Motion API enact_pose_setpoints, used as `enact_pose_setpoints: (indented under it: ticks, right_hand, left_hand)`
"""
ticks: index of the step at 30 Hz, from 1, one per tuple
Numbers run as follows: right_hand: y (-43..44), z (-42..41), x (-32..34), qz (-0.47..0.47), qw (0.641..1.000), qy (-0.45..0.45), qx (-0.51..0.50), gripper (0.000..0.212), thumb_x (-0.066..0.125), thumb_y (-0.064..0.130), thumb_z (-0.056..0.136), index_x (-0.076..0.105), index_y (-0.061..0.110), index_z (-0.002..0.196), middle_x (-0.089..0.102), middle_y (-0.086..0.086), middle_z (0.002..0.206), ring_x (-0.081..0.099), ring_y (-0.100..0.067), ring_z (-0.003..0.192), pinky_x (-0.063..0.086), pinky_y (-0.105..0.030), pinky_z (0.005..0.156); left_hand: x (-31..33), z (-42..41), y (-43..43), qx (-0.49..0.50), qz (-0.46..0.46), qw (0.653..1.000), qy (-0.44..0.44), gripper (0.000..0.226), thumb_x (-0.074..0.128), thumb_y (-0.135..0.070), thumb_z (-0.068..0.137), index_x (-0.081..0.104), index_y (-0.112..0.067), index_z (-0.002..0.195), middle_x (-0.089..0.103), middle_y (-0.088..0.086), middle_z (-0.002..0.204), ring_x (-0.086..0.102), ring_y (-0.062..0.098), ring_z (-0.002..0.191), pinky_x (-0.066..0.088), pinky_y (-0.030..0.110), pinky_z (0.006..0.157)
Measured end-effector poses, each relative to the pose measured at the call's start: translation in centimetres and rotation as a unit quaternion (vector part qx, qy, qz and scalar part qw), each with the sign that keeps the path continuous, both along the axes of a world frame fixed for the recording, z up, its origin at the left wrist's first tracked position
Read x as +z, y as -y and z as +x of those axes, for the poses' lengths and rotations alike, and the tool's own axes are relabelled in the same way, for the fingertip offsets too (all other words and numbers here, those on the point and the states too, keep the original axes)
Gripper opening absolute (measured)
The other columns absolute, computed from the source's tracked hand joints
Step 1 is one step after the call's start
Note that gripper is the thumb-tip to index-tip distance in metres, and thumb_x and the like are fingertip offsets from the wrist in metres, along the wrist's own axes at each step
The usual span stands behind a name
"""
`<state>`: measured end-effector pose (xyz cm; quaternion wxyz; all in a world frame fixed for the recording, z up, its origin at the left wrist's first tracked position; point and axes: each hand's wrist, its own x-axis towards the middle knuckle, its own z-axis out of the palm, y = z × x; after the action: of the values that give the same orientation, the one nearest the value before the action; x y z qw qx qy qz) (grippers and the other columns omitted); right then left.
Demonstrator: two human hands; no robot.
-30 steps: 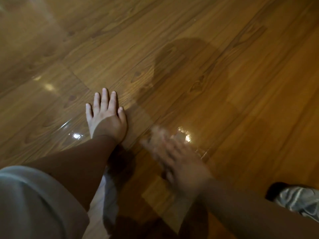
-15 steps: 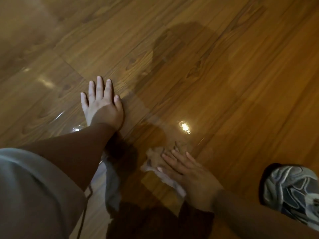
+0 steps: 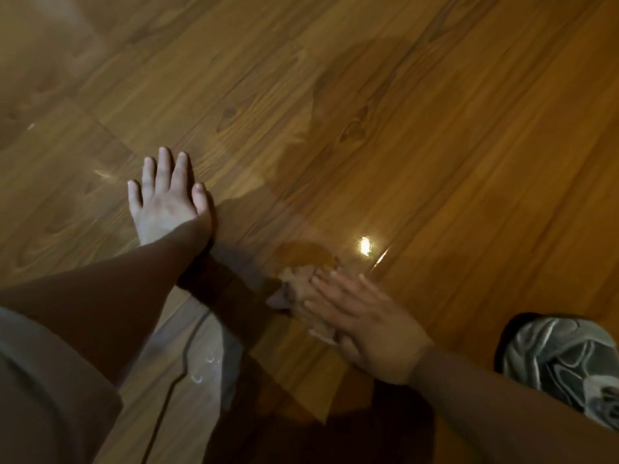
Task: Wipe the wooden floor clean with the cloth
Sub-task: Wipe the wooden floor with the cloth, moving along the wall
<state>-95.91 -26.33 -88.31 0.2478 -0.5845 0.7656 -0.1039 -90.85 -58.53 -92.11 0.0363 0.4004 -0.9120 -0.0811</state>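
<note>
Change: the right hand (image 3: 365, 316) with the cloth (image 3: 296, 288) has slid a little forward, closer to the bright reflection (image 3: 365, 245).
Cloth: crumpled, lying on the wooden floor (image 3: 435, 128), partly under the right fingers.
Right hand: flat, fingers straight, pressing on the cloth.
Left hand (image 3: 169, 199): flat on the floor, fingers spread, holding nothing.
Shoe (image 3: 566, 360): grey, at the right edge.

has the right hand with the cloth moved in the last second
Yes. The right hand, pressing the cloth, has slid nearer the person and rightward, away from the left hand planted flat on the floor.
</note>
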Motion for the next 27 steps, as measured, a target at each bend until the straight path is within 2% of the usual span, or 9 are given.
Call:
enact_pose_setpoints:
  ticks: [3, 5, 7, 11, 13, 16, 19, 21, 27]
  right_hand:
    - [-0.8, -6.9, -0.6, -0.010, 0.971, -0.068, -0.228, 0.066, 0.041, 0.028, 0.084, 0.031, 0.028, 0.150, 0.029, -0.004, 0.157, 0.018, -0.029, 0.147, 0.006, -0.046, 0.121]
    - [0.3, -10.5, -0.4, 0.033, 0.864, -0.025, -0.502, 0.065, 0.034, 0.031, 0.091, 0.019, 0.026, 0.154, 0.013, -0.006, 0.162, 0.007, -0.027, 0.149, 0.003, -0.048, 0.121]
    - [3.4, -10.9, -0.3, 0.090, 0.800, -0.031, -0.592, 0.063, 0.035, 0.033, 0.099, 0.010, 0.022, 0.156, 0.004, -0.009, 0.163, 0.000, -0.028, 0.150, 0.000, -0.048, 0.120]
    - [9.3, -5.1, -0.1, 0.015, 0.988, -0.038, -0.148, 0.066, 0.045, 0.029, 0.095, 0.017, 0.029, 0.154, 0.007, 0.002, 0.163, 0.001, -0.022, 0.150, -0.003, -0.045, 0.120]
    - [9.7, -6.0, 0.0, 0.005, 0.999, 0.010, 0.030, 0.068, 0.049, 0.027, 0.093, 0.020, 0.035, 0.153, 0.006, 0.011, 0.162, -0.002, -0.013, 0.149, -0.006, -0.038, 0.118]
    - [8.4, -13.1, -0.9, 0.038, 0.991, -0.087, -0.097, 0.067, 0.037, 0.034, 0.091, 0.013, 0.034, 0.155, 0.008, 0.006, 0.163, 0.005, -0.016, 0.150, 0.004, -0.043, 0.121]
    - [8.2, -18.4, -0.7, 0.036, 0.891, -0.048, -0.450, 0.060, 0.033, 0.032, 0.096, 0.019, 0.027, 0.155, 0.012, -0.006, 0.163, 0.008, -0.026, 0.149, 0.007, -0.048, 0.120]
    - [10.3, -17.7, -0.7, 0.047, 0.846, -0.045, -0.530, 0.054, 0.032, 0.033, 0.102, 0.022, 0.026, 0.154, 0.008, -0.006, 0.163, 0.003, -0.026, 0.150, 0.003, -0.048, 0.120]
    - [15.1, -11.5, -1.2, -0.030, 0.999, -0.020, -0.039, 0.059, 0.038, 0.032, 0.095, 0.024, 0.036, 0.152, 0.011, 0.007, 0.162, 0.005, -0.019, 0.149, 0.000, -0.043, 0.117]
  left_hand:
    - [-0.3, 0.1, 0.1, 0.001, -0.012, 1.000, 0.000, 0.055, 0.027, -0.041, 0.098, 0.028, -0.025, 0.151, 0.018, -0.001, 0.160, 0.012, 0.019, 0.147, 0.006, 0.044, 0.119]
    - [-0.5, 0.1, 0.1, 0.000, -0.019, 1.000, 0.000, 0.056, 0.025, -0.042, 0.097, 0.028, -0.026, 0.150, 0.019, -0.002, 0.160, 0.013, 0.019, 0.147, 0.006, 0.044, 0.119]
    - [-0.6, 0.1, 0.2, -0.003, -0.016, 1.000, -0.003, 0.056, 0.024, -0.043, 0.097, 0.027, -0.027, 0.150, 0.019, -0.003, 0.160, 0.012, 0.018, 0.147, 0.005, 0.043, 0.119]
    - [-0.6, 0.2, 0.5, -0.001, -0.011, 1.000, 0.003, 0.057, 0.022, -0.044, 0.096, 0.027, -0.028, 0.150, 0.019, -0.003, 0.160, 0.012, 0.018, 0.147, 0.005, 0.043, 0.118]
    - [-0.4, 0.2, 0.6, 0.002, -0.003, 1.000, -0.002, 0.058, 0.023, -0.044, 0.095, 0.028, -0.027, 0.150, 0.019, -0.002, 0.160, 0.011, 0.018, 0.147, 0.004, 0.043, 0.118]
    - [-0.2, 0.1, 0.3, 0.002, 0.000, 1.000, 0.002, 0.058, 0.023, -0.043, 0.095, 0.028, -0.027, 0.150, 0.019, -0.002, 0.160, 0.011, 0.019, 0.147, 0.004, 0.043, 0.118]
    - [0.0, 0.0, 0.2, 0.001, 0.007, 1.000, 0.018, 0.059, 0.022, -0.044, 0.095, 0.025, -0.027, 0.151, 0.017, -0.002, 0.161, 0.009, 0.018, 0.148, 0.003, 0.043, 0.119]
    - [0.3, -0.1, 0.1, -0.002, 0.017, 1.000, 0.025, 0.059, 0.022, -0.043, 0.095, 0.025, -0.026, 0.151, 0.016, -0.001, 0.161, 0.009, 0.019, 0.148, 0.004, 0.044, 0.119]
    - [1.3, -0.2, 0.1, -0.002, 0.032, 0.999, 0.042, 0.059, 0.022, -0.042, 0.095, 0.025, -0.025, 0.152, 0.016, -0.001, 0.161, 0.008, 0.020, 0.148, 0.004, 0.045, 0.119]
